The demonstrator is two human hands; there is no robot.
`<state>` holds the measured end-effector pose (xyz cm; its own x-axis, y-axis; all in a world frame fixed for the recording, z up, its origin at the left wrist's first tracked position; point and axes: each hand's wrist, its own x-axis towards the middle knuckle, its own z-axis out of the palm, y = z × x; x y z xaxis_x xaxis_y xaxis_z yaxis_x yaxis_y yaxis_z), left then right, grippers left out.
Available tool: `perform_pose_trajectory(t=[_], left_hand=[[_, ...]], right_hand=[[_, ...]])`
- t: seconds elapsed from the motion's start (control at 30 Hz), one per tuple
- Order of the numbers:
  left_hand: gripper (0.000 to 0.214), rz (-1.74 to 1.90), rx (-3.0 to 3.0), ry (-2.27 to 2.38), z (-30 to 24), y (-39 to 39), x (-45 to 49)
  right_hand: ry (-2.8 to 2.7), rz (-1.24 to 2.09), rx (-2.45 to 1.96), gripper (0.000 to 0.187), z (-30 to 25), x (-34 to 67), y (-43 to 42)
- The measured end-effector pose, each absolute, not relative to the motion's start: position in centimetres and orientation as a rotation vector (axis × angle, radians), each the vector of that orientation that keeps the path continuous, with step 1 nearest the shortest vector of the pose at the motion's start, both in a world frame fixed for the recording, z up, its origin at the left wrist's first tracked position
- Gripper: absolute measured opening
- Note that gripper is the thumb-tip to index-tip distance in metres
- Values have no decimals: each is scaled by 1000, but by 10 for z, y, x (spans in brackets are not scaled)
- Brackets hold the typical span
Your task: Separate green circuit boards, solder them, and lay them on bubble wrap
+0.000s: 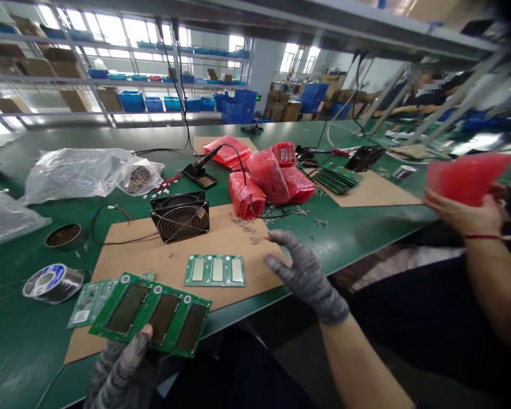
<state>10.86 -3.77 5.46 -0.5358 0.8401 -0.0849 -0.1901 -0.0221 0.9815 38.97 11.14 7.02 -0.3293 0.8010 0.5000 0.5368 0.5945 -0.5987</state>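
My left hand point(121, 369), in a grey knit glove, grips the near edge of a green circuit panel point(153, 312) with three dark display windows, held above the table's front edge. My right hand point(302, 272), also gloved, hovers open with fingers spread over the right end of the brown cardboard mat point(170, 261), holding nothing. A smaller green panel point(215, 270) with three pale displays lies flat on the mat just left of that hand. Another green board point(89, 301) lies partly under the held panel.
A small black fan point(179, 216), a soldering iron stand point(201, 173), red bubble-wrap packs point(268, 179), a solder spool point(51, 282), a round tin point(65, 236) and clear plastic bags point(76, 170) sit on the green table. At the right, a co-worker's bare hand point(464, 213) holds a red pack point(468, 176).
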Motion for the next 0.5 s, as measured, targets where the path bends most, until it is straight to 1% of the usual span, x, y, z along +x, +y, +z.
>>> perform_pose_trajectory(t=[0.07, 0.13, 0.23, 0.4, 0.5], left_hand=[[58, 1638, 619, 1467, 64, -29, 114], [59, 1612, 637, 1485, 68, -24, 120], [54, 1613, 700, 1516, 67, -26, 126], [34, 1627, 805, 1557, 59, -36, 127], [31, 1614, 876, 1581, 54, -35, 124]], right_hand=[[-2165, 360, -1149, 35, 64, 410, 148], [-2264, 343, -1167, 29, 55, 419, 175], [-2369, 317, -1186, 23, 45, 417, 196], [-2438, 258, -1304, 19, 40, 412, 202], [-2438, 256, -1354, 20, 43, 411, 198]])
